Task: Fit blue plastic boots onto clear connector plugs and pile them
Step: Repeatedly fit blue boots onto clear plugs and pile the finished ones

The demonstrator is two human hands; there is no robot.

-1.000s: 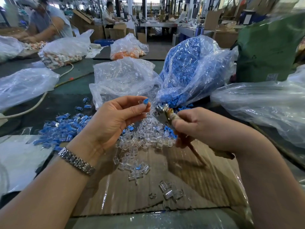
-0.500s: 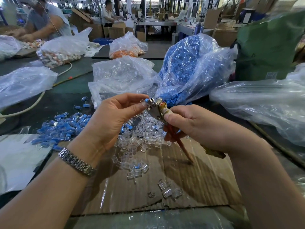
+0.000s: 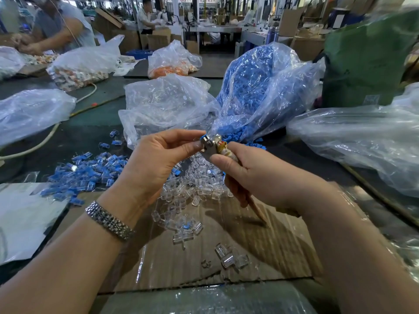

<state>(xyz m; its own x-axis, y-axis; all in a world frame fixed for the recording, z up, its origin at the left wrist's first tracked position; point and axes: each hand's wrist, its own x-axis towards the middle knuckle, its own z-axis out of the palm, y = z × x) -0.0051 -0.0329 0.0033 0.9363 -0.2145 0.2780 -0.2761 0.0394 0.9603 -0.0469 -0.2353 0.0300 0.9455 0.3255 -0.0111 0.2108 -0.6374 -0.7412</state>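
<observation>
since a second ago our left hand [image 3: 156, 164] has closed the gap to the tool [image 3: 213, 147] and now pinches a blue boot [image 3: 202, 138] between thumb and forefinger against its metal head, while our right hand [image 3: 254, 177] stays curled round the tool's handle. below the hands lie loose clear plugs [image 3: 199, 180] on cardboard [image 3: 260, 250], with the pile [image 3: 90, 171] of fitted pieces to the left. behind stand a clear bag [image 3: 167, 103] and a bag of boots [image 3: 260, 87], whose spilled mouth sits just behind the tool; we cannot tell whether a plug sits in the tool.
</observation>
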